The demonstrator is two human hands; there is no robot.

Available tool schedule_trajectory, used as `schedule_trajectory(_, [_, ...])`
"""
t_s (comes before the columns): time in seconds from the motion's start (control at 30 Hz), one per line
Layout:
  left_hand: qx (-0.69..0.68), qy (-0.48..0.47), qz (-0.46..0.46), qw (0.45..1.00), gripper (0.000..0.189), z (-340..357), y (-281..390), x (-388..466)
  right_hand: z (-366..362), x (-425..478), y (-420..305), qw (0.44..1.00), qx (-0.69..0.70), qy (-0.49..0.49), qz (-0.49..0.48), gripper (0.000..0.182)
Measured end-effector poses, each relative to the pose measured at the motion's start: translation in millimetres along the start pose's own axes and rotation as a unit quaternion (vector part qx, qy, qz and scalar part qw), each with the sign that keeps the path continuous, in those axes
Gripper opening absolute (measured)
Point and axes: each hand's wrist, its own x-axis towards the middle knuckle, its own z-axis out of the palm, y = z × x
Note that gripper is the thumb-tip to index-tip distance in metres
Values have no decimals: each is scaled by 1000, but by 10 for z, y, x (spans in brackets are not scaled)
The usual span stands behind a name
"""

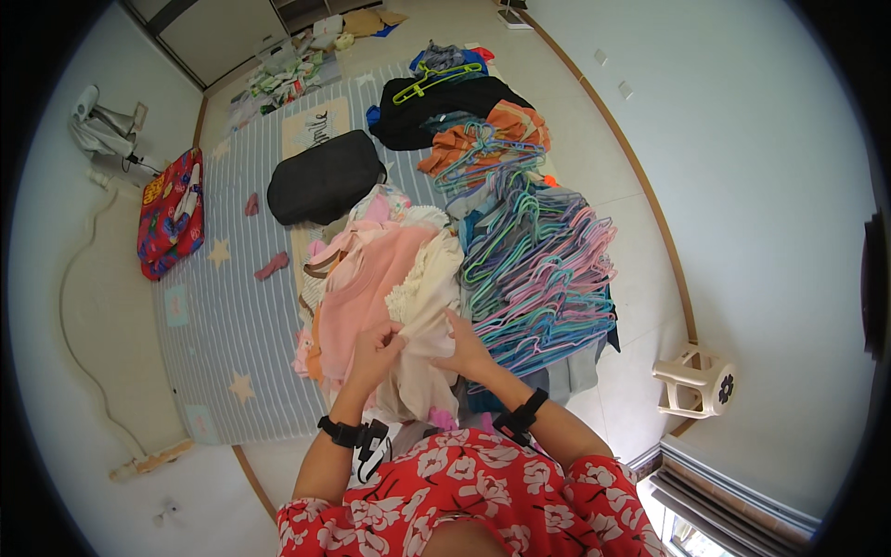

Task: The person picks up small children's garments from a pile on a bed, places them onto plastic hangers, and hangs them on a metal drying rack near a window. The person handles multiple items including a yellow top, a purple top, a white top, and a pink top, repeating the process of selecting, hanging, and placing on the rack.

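A cream garment with ruffled trim (435, 278) lies on top of a clothes pile at the near edge of the bed. My left hand (376, 355) pinches its fabric between thumb and fingers. On the garment's right side is my right hand (470, 351), thumb and fingers spread apart against the cloth. Under and left of the cream piece is a pink top (365, 271). To the right, a thick heap of coloured clothes hangers (543, 278) lies over grey and blue clothes.
A dark grey case (326, 177) lies on the striped bedding (230, 313) beyond the pile. Farther back are black clothes (411, 115) with a lime hanger (435, 80). A red patterned bundle (170, 216) sits by the headboard. A plastic stool (699, 383) stands at right.
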Motion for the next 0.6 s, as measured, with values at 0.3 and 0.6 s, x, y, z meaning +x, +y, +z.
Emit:
schedule_trajectory(0.3, [19, -93, -21, 995, 21, 28, 403, -54, -150, 446, 150, 984, -46, 119, -127, 41])
schedule_trajectory(0.6, [244, 56, 236, 939, 63, 265, 154, 209, -366, 320, -661, 991, 93, 57, -78, 21])
